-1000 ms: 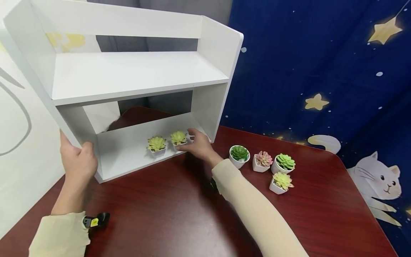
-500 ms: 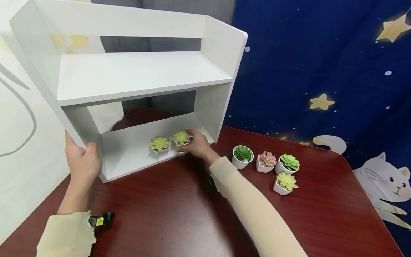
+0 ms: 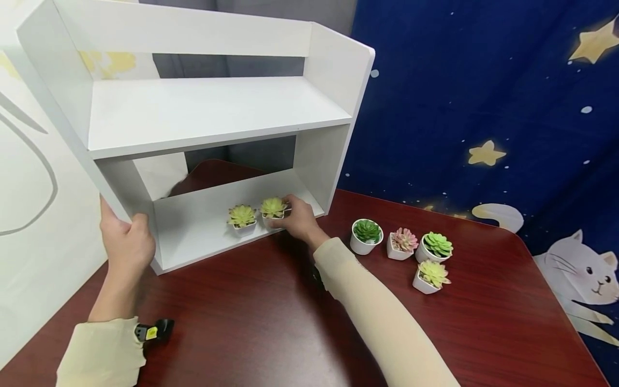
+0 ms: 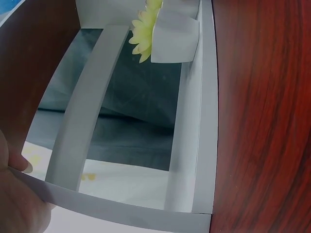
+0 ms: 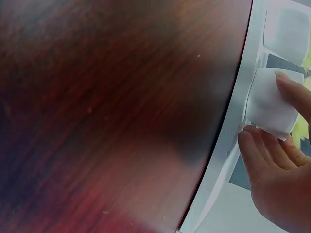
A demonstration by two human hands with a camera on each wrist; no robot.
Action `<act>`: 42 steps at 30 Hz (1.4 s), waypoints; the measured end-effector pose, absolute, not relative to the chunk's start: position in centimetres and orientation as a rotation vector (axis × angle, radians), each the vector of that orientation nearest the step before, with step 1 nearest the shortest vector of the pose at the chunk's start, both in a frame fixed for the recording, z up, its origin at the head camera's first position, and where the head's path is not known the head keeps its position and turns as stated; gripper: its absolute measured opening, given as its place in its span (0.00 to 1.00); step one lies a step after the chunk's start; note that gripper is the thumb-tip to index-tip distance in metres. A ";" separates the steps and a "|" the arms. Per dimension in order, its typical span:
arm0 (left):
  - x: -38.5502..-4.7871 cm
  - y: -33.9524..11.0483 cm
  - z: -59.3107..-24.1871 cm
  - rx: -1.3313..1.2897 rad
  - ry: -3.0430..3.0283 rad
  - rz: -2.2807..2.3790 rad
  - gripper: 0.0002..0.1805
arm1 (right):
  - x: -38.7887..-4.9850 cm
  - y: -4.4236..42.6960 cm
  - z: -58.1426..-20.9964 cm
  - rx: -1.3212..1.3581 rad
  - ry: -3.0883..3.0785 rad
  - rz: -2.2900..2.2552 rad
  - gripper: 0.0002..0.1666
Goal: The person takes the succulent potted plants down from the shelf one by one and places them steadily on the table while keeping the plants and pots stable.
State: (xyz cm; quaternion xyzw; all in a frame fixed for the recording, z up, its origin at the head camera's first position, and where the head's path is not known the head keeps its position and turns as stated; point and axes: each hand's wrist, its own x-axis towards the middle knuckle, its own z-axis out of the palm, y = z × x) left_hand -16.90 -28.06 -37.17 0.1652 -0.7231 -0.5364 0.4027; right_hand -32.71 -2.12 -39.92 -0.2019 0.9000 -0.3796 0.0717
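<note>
A white two-tier shelf (image 3: 220,107) stands on the dark red table. My left hand (image 3: 127,242) grips its left side panel low down, thumb over the front edge. On the bottom board, my right hand (image 3: 301,219) holds a potted yellow-green succulent (image 3: 273,207) in a white pot. In the right wrist view the thumb lies on the pot (image 5: 272,102), the other fingers at its side. Just left of it stands a similar potted succulent (image 3: 242,216), apart from the hand. The left wrist view shows one white pot (image 4: 175,39) beyond the left panel.
Several potted succulents stand on the table right of the shelf: a dark green one (image 3: 366,235), a pink one (image 3: 402,243), a bright green one (image 3: 435,247) and a yellow-green one (image 3: 430,276). A dark blue star-patterned curtain (image 3: 435,107) hangs behind the table.
The right hand's fingers have drawn in around the succulent pot, with a slight shift left along the shelf. The left hand keeps its hold. The head view has shifted a little.
</note>
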 end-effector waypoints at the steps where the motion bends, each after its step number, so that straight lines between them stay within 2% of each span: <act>1: -16.9 -28.1 -37.2 0.421 -1.825 -1.356 0.39 | -32.7 -2.1 -39.9 -0.601 2.705 -1.149 0.37; 22: -16.9 -28.2 -37.2 0.408 -1.821 -1.341 0.40 | -30.8 0.6 -39.3 -0.692 2.666 -1.298 0.36; 36: -16.9 -28.3 -37.1 0.453 -1.816 -1.351 0.40 | -27.3 6.2 -38.3 -0.718 2.757 -1.151 0.34; 42: -16.9 -28.0 -37.1 0.435 -1.820 -1.366 0.40 | -26.1 9.1 -38.1 -0.625 2.707 -1.185 0.36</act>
